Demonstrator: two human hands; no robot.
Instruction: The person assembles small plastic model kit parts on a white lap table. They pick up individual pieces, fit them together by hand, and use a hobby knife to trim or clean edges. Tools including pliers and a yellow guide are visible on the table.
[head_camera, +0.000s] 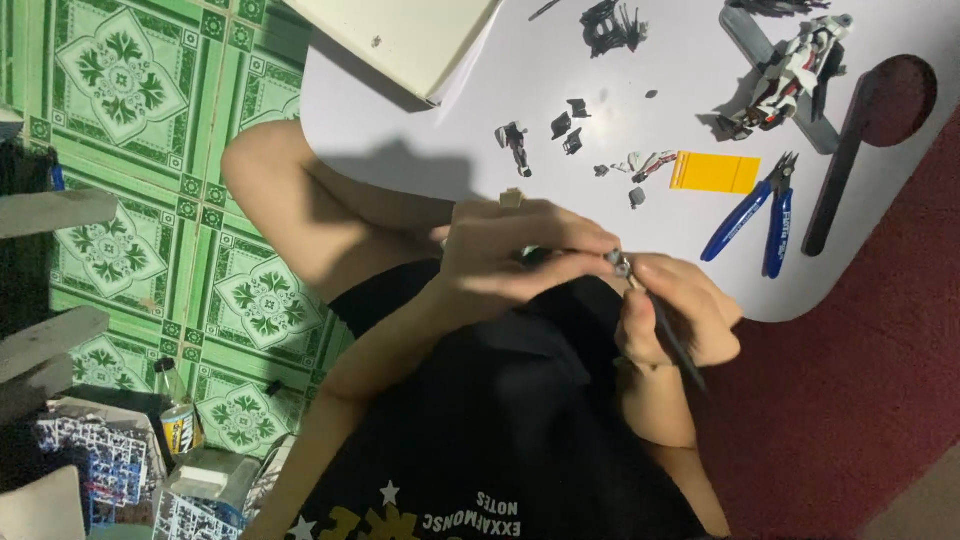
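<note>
Left hand fingers pinched a small grey part near the blue nippers, right hand gripped a thin tool; steadier braced on the table.

Two hands meet at centre frame over the lap, left hand touching right hand; above them on the table lie small parts, with cutters at right and a model figure upper right
</note>
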